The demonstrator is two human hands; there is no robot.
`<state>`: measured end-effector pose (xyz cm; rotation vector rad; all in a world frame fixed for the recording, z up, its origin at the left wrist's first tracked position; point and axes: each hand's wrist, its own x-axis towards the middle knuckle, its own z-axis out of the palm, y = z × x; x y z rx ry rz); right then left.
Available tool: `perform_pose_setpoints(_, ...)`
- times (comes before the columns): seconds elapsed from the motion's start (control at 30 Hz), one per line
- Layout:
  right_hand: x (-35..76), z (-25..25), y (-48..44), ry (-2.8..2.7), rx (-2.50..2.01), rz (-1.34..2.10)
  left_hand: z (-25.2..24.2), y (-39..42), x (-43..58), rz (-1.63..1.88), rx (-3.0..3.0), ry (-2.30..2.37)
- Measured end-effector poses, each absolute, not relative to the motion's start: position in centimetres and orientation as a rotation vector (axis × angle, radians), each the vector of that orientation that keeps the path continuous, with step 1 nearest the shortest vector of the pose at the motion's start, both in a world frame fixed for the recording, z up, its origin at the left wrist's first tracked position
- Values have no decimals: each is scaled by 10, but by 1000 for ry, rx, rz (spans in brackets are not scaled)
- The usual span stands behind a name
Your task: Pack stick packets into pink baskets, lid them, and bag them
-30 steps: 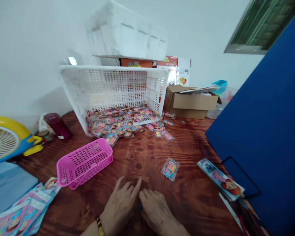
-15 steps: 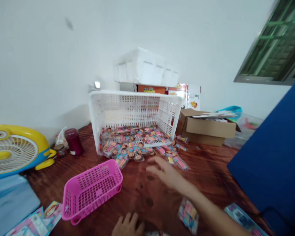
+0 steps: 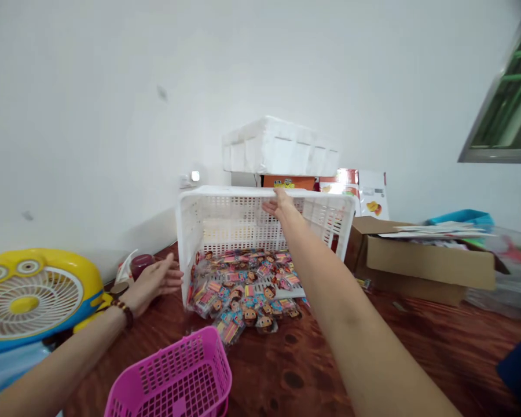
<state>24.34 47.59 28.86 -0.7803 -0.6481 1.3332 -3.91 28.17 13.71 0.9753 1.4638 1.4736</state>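
A white plastic crate (image 3: 191, 231) lies on its side with its opening toward me. Small plastic-wrapped packets (image 3: 243, 292) with cartoon faces cover its lower wall and spill onto the table. My right hand (image 3: 280, 204) is at the middle of the crate's top rim, thumb at the edge and fingers curled just inside. Beside the crate's left side is my left hand (image 3: 158, 277), its fingers stretched out and apart, holding nothing; whether the fingertips touch the crate I cannot tell. A pink basket (image 3: 156, 370) stands at the front of the table.
At the left are a yellow cartoon fan (image 3: 39, 289) and a dark red jar (image 3: 141, 265), partly behind my left hand. An open cardboard box (image 3: 425, 263) sits right of the crate. Behind the crate, a white foam box (image 3: 282, 147) rests on other boxes against the wall.
My right hand has moved from above the table up to the crate's top rim. My left hand has risen from the front edge to the crate's left side. The view has shifted.
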Motion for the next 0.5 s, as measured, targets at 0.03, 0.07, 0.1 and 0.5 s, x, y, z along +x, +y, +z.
perform_pose_setpoints(0.03,243,286,480,-625,-769,1320,134,285,-39,1486,866,1358)
perform_pose_setpoints(0.07,244,283,482,-612,-756,1310,131,287,-38,1507,741,1234)
perform_pose_setpoints(0.1,245,280,483,-609,-740,1306,130,289,-35,1524,616,1112)
perform_pose_setpoints(0.5,281,259,400,-599,-406,1341,145,284,21,1709,281,846)
